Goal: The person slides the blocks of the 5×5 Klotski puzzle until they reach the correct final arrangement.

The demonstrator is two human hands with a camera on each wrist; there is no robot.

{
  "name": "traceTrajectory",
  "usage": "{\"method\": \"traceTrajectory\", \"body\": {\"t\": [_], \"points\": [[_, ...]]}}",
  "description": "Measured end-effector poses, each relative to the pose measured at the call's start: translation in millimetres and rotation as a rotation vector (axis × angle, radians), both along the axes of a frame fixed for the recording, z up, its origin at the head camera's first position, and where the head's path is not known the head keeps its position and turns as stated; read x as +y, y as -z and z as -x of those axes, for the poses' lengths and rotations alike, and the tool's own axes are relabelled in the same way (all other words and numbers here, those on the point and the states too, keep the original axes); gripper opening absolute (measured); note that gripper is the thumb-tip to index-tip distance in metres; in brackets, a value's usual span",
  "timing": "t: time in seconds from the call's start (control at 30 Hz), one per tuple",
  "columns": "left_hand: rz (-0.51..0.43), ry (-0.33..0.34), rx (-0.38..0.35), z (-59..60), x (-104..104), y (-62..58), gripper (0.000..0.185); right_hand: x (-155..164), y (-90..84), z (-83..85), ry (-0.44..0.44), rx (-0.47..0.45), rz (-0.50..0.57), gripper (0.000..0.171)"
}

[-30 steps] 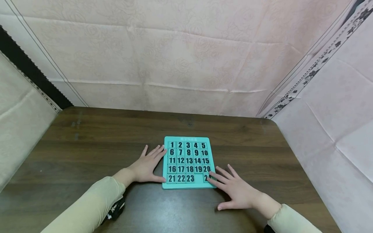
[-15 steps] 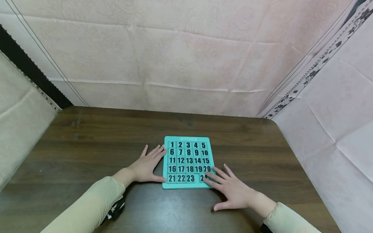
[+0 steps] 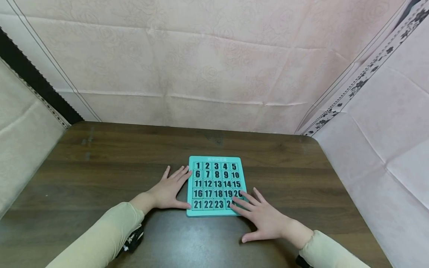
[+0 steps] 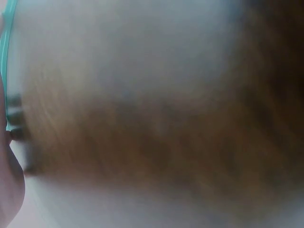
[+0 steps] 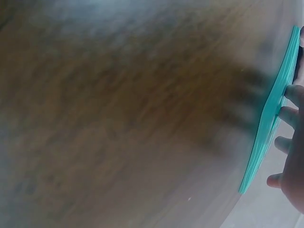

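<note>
A turquoise number slide puzzle [image 3: 217, 184] lies flat on the table, its rows of black-numbered tiles reading from 1 at the top left. On its left edge rests my left hand [image 3: 166, 192], fingers extended and thumb by the lower corner. My right hand [image 3: 265, 220] spreads its straight fingers over the lower right corner, fingertips on the tile that begins with 2, beside tile 23. Those fingers cover that tile's second digit and the corner slot. In the right wrist view the puzzle's side [image 5: 268, 114] shows beneath the fingers; the left wrist view catches only a turquoise edge [image 4: 5, 52].
The puzzle sits on a brown wood-grain table [image 3: 134, 149] with rounded back corners. A pale patterned cloth [image 3: 207, 67] hangs behind it, and further cloth [image 3: 385, 149] with a floral border flanks the right side.
My right hand has moved left, and the tile under its fingertips has slid left against tile 23, covering the gap there. My left hand and the puzzle frame have stayed put.
</note>
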State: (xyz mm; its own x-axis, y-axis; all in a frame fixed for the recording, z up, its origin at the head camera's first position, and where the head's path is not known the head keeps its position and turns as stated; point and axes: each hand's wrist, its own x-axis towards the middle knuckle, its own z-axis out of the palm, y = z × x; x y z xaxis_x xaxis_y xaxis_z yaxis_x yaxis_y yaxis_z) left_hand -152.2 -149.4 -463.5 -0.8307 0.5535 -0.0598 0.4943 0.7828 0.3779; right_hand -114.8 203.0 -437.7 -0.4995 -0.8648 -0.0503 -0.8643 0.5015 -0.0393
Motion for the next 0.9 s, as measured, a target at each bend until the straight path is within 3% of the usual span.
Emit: {"method": "traceTrajectory", "body": {"t": [0.9], "points": [[0.030, -0.008, -0.006, 2.2, -4, 2.6, 0.108, -13, 0.3, 5.0, 0.014, -0.015, -0.011, 0.084]]}}
